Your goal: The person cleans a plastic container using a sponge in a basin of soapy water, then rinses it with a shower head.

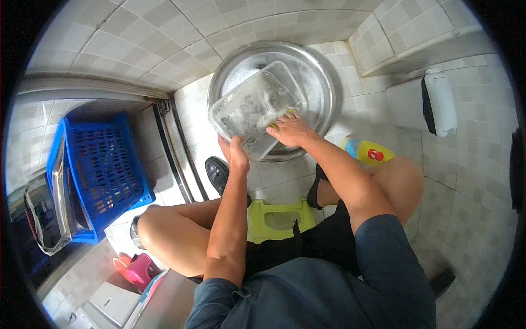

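Note:
A clear plastic container (244,109), wet and streaked with suds, is held tilted over a wide round metal basin (329,88). My left hand (235,154) grips its near left corner, thumb on the upper side. My right hand (294,131) presses a yellow sponge (292,111) against the container's right part; only bits of the sponge show around the fingers. Water and foam lie in the basin, partly hidden by the container.
Right of the basin lies a yellow bottle (356,148) with a red mark. A green stool (256,223) is beneath me. At left are a blue plastic basket (107,170) and a pink pitcher (141,271). A white bin (404,104) stands at right. Tiled walls enclose the space.

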A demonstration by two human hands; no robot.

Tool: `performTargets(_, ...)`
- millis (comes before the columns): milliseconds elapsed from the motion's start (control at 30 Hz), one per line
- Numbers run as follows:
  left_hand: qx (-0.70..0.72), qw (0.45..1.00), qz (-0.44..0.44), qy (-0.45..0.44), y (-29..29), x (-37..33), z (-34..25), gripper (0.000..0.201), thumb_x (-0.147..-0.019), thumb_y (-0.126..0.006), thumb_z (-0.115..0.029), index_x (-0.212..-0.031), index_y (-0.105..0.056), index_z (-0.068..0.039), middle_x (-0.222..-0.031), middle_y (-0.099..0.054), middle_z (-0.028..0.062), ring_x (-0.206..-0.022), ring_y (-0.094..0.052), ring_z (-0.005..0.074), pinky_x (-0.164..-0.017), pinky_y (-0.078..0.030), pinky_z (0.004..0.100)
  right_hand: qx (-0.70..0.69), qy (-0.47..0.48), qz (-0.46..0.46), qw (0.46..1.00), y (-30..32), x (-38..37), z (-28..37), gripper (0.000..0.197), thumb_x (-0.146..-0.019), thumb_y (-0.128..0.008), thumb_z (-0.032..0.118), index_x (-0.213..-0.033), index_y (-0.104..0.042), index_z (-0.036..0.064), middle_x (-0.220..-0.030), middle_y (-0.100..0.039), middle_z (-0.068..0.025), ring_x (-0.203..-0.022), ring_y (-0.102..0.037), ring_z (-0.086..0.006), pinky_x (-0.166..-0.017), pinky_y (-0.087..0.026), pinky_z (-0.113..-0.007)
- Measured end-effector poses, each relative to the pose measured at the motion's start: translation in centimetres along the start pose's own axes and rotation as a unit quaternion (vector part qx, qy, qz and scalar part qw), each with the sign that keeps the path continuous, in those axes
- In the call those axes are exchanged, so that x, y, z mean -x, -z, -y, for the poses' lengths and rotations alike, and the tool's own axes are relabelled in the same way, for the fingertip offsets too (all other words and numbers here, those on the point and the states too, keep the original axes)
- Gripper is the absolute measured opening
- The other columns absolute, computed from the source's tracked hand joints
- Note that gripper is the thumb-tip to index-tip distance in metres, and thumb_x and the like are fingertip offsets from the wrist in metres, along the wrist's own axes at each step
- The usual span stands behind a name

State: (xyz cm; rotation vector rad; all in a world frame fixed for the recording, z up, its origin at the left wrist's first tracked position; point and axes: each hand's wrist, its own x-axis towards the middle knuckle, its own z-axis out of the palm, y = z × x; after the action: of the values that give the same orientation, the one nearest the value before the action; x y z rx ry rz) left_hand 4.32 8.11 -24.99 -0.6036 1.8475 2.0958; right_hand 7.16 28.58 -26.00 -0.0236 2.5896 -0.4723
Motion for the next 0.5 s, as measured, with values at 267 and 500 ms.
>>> performTargets(267,-0.077,0.995,0.053,0.028,-0.4,1.0,-1.8,0.088,-0.076,-0.061,-0.015,-0.154,-0.025,0.005,-0.142,-0.044,0.0213,-0.128,-0.046,0.0327,-0.111,-0.035,0.0392,-0.305,0.115,0.064,0.943,-4.7,-1.2,6.0,0.043,-0.102,-0.035,0.028,-0.117,-0.064,0.0015,-0.126,-0.065,-0.0227,-0.116,-0.06,-0.0399,-0.1,-0.046,-0.047)
performTargets(500,-0.149,0.986,0.004,-0.074,0.9,0.5,-3.1,0.088,-0.076,-0.061,-0.014,-0.155,-0.025,0.003,-0.144,-0.044,0.021,-0.129,-0.046,0.0319,-0.111,-0.035,0.0386,-0.071,0.062,-0.028,0.995,-2.8,-3.3,0.1,0.051,-0.104,-0.036,0.038,-0.132,-0.063,0.0055,-0.144,-0.057,-0.0181,-0.134,-0.052,-0.034,-0.113,-0.038,-0.046)
